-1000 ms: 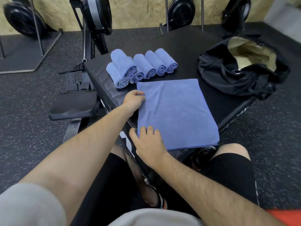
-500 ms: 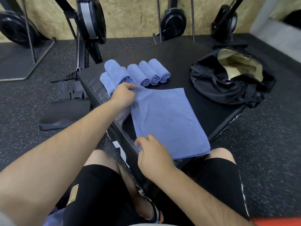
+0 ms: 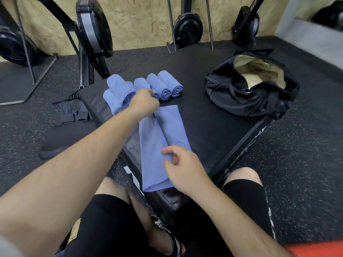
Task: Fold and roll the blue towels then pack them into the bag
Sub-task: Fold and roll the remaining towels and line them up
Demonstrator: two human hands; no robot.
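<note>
A blue towel lies on the black padded box, folded lengthwise into a narrow strip, its left half laid over the right. My left hand grips the far corner of the folded layer. My right hand pinches the near edge of the same layer. Behind the left hand, several rolled blue towels lie side by side, one stacked on top at the left. A black bag sits open at the box's right end, showing a tan lining.
Rowing machines with black flywheels stand along the chipboard wall behind the box. A black seat pad and foot straps lie on the speckled rubber floor to the left. My knees sit against the box's near corner.
Both hands lifted the towel's left edge and carried it rightward over the rest, so the wide flat towel is now a narrow strip. The camera view tilted slightly upward.
</note>
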